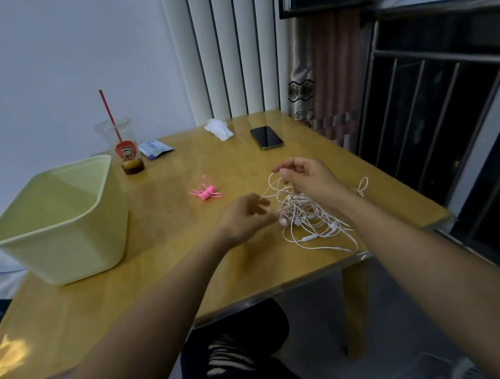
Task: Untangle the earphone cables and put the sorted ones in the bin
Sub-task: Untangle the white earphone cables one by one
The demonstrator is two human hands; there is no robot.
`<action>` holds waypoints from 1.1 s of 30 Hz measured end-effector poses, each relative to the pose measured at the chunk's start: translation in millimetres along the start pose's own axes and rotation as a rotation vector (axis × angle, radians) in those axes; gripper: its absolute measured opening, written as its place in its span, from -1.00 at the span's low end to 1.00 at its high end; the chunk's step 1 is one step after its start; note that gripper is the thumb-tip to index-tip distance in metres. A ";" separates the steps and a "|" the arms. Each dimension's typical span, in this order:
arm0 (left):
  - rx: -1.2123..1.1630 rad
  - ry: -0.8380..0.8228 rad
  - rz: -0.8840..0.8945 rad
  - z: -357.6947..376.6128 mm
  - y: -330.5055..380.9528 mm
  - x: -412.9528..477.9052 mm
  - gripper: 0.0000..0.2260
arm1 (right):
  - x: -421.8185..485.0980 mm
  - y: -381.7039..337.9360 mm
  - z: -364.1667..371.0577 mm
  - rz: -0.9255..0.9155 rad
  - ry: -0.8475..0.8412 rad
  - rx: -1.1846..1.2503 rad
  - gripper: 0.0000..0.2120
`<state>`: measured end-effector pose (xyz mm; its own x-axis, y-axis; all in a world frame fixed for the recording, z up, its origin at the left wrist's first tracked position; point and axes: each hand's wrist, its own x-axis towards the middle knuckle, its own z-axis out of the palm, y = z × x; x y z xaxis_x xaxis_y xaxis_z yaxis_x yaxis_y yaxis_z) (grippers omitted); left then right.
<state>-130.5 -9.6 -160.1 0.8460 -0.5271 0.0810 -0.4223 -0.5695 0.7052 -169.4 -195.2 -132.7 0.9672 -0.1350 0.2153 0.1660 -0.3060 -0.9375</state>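
A wooden table [189,272] is set in a dim room. A plain white wall [22,60] is seen behind it, with long white blinds [224,44] next to it. Dark window bars [440,109] and a patterned curtain [329,78] are seen on the right

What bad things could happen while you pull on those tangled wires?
The right hand and left hand both pinch the tangled earphone cables; tugging hard could tighten the knots. Some loops lie near the table's edge and might slide off. A wide pull could perhaps snag the phone.
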 end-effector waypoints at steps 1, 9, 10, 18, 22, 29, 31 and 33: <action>0.064 -0.054 0.022 4.5 0.4 1.7 -0.67 | 0.1 0.0 -1.8 0.008 0.006 0.017 -0.83; 0.094 0.138 0.005 6.8 -2.1 9.6 -0.84 | 1.7 12.0 -17.5 0.121 0.111 -0.171 -0.78; 0.082 0.173 0.005 5.9 -2.2 10.4 -0.84 | 3.7 11.7 -17.8 0.122 0.193 -0.231 -0.77; -0.179 0.223 -0.021 4.4 8.2 12.3 -0.86 | -8.6 -5.1 14.5 -0.273 -0.027 -0.491 -0.83; -0.284 0.328 -0.029 -2.7 20.8 9.2 -0.78 | -2.3 14.7 11.9 -0.145 -0.053 -0.736 -0.88; -0.618 0.570 -0.148 -21.4 47.3 11.3 -0.77 | 13.9 -7.7 -1.7 -0.541 0.254 -0.555 -0.64; -0.560 0.500 -0.206 -19.2 42.2 7.3 -0.74 | 9.0 5.1 1.4 -0.324 -0.008 -0.501 -0.65; -0.471 0.436 -0.244 -15.5 25.2 3.1 -0.71 | 2.6 19.3 1.1 -0.168 -0.137 -0.350 -0.67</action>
<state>-133.4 -15.8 -131.2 0.9943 -0.0604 0.0878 -0.1003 -0.2523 0.9624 -163.5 -200.4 -150.5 0.9529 0.0637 0.2965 0.2708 -0.6186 -0.7376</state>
